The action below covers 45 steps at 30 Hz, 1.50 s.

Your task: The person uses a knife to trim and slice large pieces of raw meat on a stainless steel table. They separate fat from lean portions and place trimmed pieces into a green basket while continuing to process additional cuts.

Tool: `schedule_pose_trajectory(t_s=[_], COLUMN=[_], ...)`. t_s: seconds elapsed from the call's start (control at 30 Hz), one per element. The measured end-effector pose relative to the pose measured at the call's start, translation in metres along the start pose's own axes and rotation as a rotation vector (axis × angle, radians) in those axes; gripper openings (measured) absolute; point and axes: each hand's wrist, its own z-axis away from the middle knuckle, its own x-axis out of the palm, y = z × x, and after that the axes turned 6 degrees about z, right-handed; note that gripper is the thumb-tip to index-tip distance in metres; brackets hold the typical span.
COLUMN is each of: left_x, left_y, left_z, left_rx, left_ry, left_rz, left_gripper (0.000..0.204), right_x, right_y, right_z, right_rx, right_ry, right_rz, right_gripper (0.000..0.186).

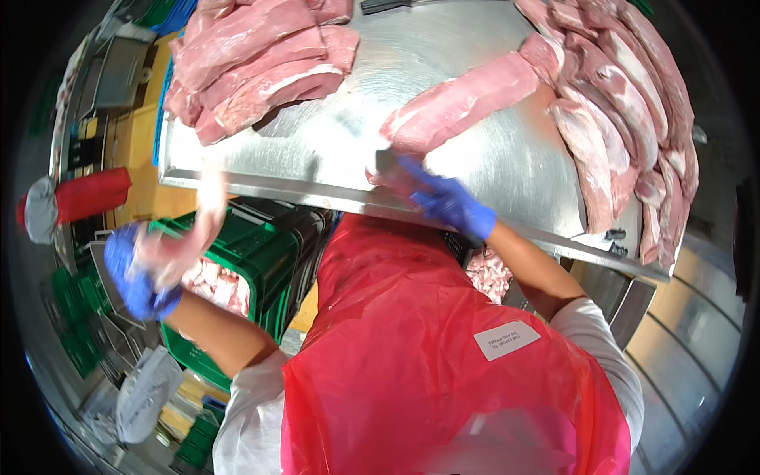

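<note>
My left hand (141,273), in a blue glove, is closed round a pale, limp strip of meat trimming (207,207). It hangs over a green crate (273,245) with pale trimmings inside. My right hand (453,204), gloved the same, is closed at the near edge of the steel table (332,150). From it sticks out a dark, motion-blurred tool (385,161) that looks like a knife; its blade cannot be made out. Just beyond lies a long pink loin of meat (467,107), its near end beside the tool and its far end against other pieces.
Trimmed loins (253,59) are stacked at the far left of the table. Long, fat-streaked pieces (609,103) are heaped on the right. A dark-handled tool (384,5) lies at the far edge. Under the table's near edge, a dark crate holds more trimmings (487,273).
</note>
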Motion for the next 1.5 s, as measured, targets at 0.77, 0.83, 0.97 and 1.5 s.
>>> schedule_pose_trajectory(t_s=[0.77, 0.83, 0.97, 1.5], left_x=[0.240, 0.316, 0.383, 0.317], left_y=[0.103, 0.131, 0.133, 0.136], left_z=[-0.013, 0.000, 0.004, -0.005], left_rx=[-0.636, -0.340, 0.054, -0.679], left_ry=[-0.517, -0.561, -0.673, -0.464], left_rz=[0.741, 0.813, 0.408, 0.747], left_gripper=[0.025, 0.027, 0.018, 0.012], right_x=[-0.053, -0.059, -0.046, -0.044], right_y=[0.051, 0.025, 0.033, 0.023], right_z=[0.115, 0.086, 0.026, 0.036], right_rx=[0.243, 0.299, 0.279, 0.021], right_ry=[0.234, 0.306, 0.463, -0.035], right_rz=[0.137, 0.109, -0.051, 0.351], right_gripper=[0.068, 0.069, 0.070, 0.065])
